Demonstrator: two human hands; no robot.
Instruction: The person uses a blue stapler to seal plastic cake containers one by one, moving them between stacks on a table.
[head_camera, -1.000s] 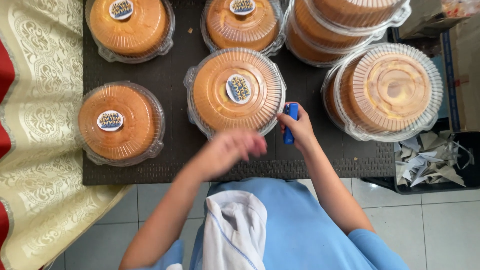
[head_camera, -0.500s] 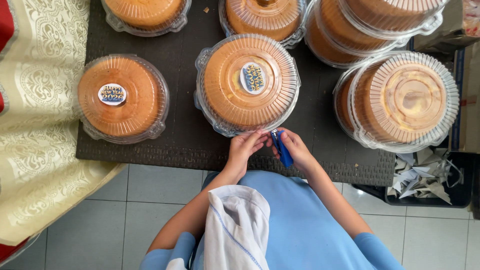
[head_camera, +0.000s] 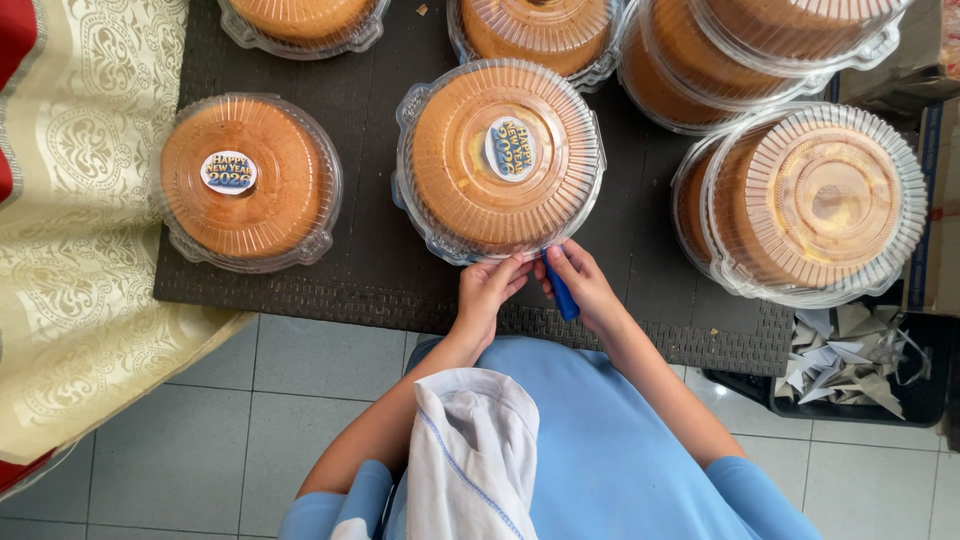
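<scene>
A round orange sponge cake in a clear plastic dome container (head_camera: 500, 160), with a round sticker on its lid, sits on the dark woven mat (head_camera: 370, 270) straight ahead. My left hand (head_camera: 487, 287) pinches the near rim of that container. My right hand (head_camera: 582, 287) grips a small blue stapler (head_camera: 561, 291) and presses its jaws against the same rim, right beside my left fingers.
More domed cakes surround it: one with a sticker at the left (head_camera: 250, 182), two at the back, stacked ones at the right (head_camera: 805, 200). A gold patterned cloth (head_camera: 80, 250) lies at the left. A dark bin of paper scraps (head_camera: 850, 365) stands at the right on the tiled floor.
My left hand came from the mat's near edge to the container's rim. My right hand brought the stapler down to the rim. The container's rim shifted slightly away.
</scene>
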